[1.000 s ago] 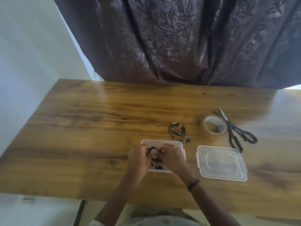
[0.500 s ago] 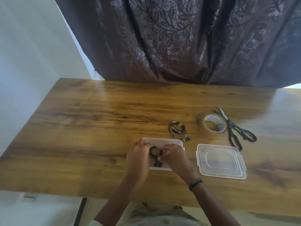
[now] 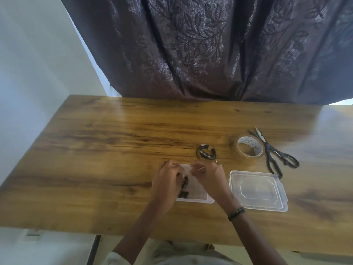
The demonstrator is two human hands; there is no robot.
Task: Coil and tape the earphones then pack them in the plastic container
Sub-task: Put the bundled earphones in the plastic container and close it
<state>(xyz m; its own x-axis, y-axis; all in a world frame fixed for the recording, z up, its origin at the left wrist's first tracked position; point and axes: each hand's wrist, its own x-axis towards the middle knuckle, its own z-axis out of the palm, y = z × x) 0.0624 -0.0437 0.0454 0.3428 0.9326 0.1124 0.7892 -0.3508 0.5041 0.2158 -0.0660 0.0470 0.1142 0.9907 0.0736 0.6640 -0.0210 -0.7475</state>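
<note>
While both hands sit over the container (image 3: 198, 197) at lower centre, I see dark earphones (image 3: 183, 188) inside it, partly under my left hand (image 3: 168, 181), whose fingers curl onto them. My right hand (image 3: 210, 176) hovers curled over the far rim; I cannot tell what it holds. Another coiled set (image 3: 206, 153) lies just beyond. Lid (image 3: 257, 190), tape (image 3: 248, 150) and scissors (image 3: 275, 155) sit to the right on the table (image 3: 95, 159).
</note>
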